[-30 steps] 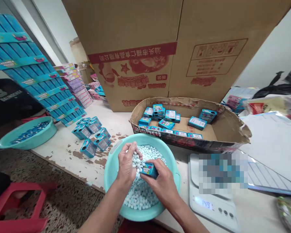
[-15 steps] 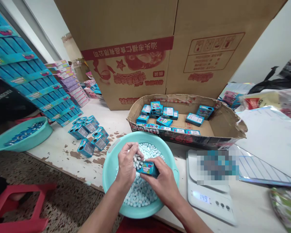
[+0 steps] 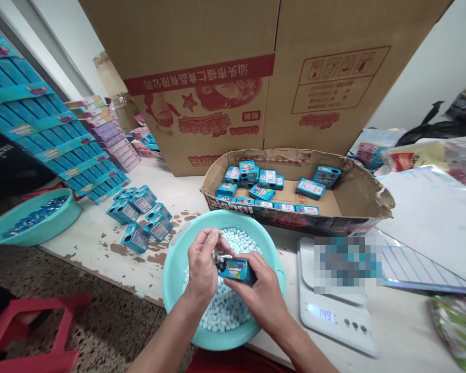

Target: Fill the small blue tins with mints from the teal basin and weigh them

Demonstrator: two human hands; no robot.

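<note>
A small blue candy box (image 3: 233, 269) marked "CARAMELO MACIZO" lies on its side in my right hand (image 3: 264, 287), gripped between thumb and fingers. My left hand (image 3: 202, 264) is cupped against the box's left end, its fingers curled around a few small white candies (image 3: 218, 256). Part of what the left palm holds is hidden by the fingers. Both hands are over a turquoise basin (image 3: 174, 290) with many pale blue and white candies (image 3: 221, 311) in it.
Behind the basin stands a cut-down cardboard box (image 3: 357, 204) with several blue boxes. More blue boxes (image 3: 135, 237) stand on the table to the left. A digital scale (image 3: 334, 321) is at the right. A second turquoise basin (image 3: 68, 217) and a red stool (image 3: 42, 331) are leftward.
The candy box has shifted slightly left, closer to my left palm. Fewer white candies show in my left hand. The view has tilted a little.
</note>
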